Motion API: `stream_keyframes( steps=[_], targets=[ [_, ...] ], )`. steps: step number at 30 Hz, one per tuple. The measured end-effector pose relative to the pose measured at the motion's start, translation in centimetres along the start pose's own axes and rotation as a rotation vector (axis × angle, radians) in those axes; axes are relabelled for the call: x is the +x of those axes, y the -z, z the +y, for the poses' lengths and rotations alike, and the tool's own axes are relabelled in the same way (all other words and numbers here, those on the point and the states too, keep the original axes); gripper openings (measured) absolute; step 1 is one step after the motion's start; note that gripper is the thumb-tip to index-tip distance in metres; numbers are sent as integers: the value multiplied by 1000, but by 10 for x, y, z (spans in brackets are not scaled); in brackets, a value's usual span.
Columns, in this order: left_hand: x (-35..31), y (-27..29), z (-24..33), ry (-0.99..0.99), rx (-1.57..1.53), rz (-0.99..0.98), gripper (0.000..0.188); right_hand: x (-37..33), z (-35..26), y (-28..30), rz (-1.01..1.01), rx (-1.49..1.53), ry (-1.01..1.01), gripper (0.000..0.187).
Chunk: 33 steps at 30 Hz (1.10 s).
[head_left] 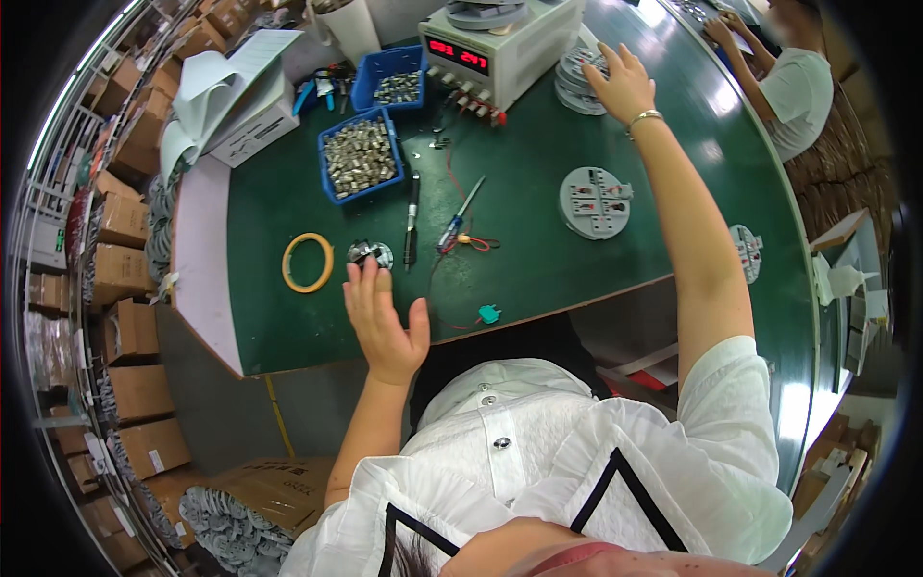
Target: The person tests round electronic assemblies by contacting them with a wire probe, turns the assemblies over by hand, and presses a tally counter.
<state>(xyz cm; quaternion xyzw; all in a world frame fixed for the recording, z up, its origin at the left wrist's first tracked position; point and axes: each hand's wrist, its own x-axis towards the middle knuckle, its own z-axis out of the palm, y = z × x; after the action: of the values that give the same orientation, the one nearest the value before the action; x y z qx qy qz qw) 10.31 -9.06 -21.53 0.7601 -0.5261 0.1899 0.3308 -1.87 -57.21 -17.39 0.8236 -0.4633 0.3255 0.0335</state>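
Observation:
My left hand (386, 325) lies palm-down by the table's front edge, fingers stretched out. Its fingertips reach the near side of a small round silver-and-white part (373, 253); whether they touch it I cannot tell. My right arm stretches far forward, and my right hand (625, 88) is at a stack of round grey-white discs (573, 94). Its fingers are extended and apart over the stack's right side, with nothing visibly gripped. Nearer to me lies a round grey-white disc (595, 204) with small fittings on its face. A similar disc (745, 254) sits by the right table edge, beyond my forearm.
On the green table (519, 269) are a yellow tape ring (308, 263), a black pen-like tool (411, 221), a screwdriver (462, 213) and a green plug (489, 314). Two blue bins (336, 183) of metal parts stand near a power supply (519, 48). A co-worker (798, 91) sits at far right.

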Motion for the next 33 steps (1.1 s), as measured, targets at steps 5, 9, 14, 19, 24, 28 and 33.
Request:
stream_keyframes(
  steps=[5,9,14,19,24,28,33],
  targets=[
    [-4,-4,-1,40,-5,51,61,-14,9,2,-163,192,112,54],
    [-3,2,0,13,-19,21,59,-64,-30,47,-336,388,180,54],
    [0,3,0,-14,-3,39,58,-126,-67,89,-372,447,403,61],
    [25,8,23,-61,-127,25,63,-172,-72,127,-334,412,376,87],
    [110,-22,57,-202,-342,-185,90,-252,-51,139,-357,10,258,81],
    [160,-61,44,-138,-201,-538,105,-268,-50,177,-444,191,315,60],
    [161,-67,41,-94,-241,-602,100,-280,-15,168,-417,310,439,49]
  ],
)
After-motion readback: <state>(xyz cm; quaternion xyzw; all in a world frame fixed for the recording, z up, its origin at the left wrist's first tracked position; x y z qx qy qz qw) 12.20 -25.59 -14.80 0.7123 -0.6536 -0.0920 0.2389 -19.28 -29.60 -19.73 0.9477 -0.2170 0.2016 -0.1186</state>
